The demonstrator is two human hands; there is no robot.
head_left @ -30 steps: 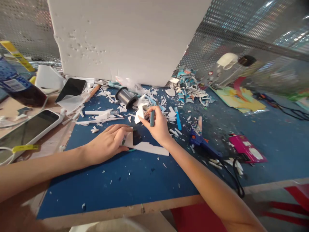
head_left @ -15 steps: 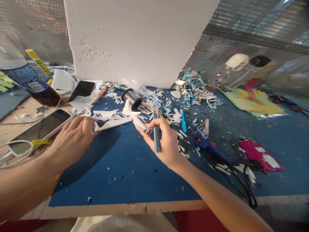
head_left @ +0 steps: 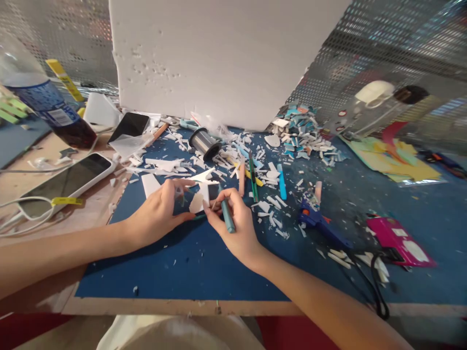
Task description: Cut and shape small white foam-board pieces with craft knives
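My right hand (head_left: pixel 239 226) is closed, pinching a small white foam piece (head_left: pixel 205 192) between thumb and fingers. A slim teal pen-like tool (head_left: pixel 227 216) is tucked in the same hand; its tip is hard to make out. My left hand (head_left: pixel 158 211) is just left of the foam piece, thumb and forefinger spread on either side of its edge. Whether those fingertips touch it I cannot tell. Behind my left hand, a flat white foam strip (head_left: pixel 149 183) lies on the blue mat (head_left: pixel 182 272).
A wire spool (head_left: pixel 205 143) stands among white scraps (head_left: pixel 166 165). A green pencil (head_left: pixel 253 177) and a light-blue strip (head_left: pixel 282 182) lie right of my hands. Farther right is a blue glue gun (head_left: pixel 323 226) with a black cord. At left are a phone (head_left: pixel 67 182) and a bottle (head_left: pixel 54 114).
My left hand has moved right, away from the foam strip, to beside the held piece. My right hand has shifted slightly left and turned the piece and the teal tool. The view shifted slightly.
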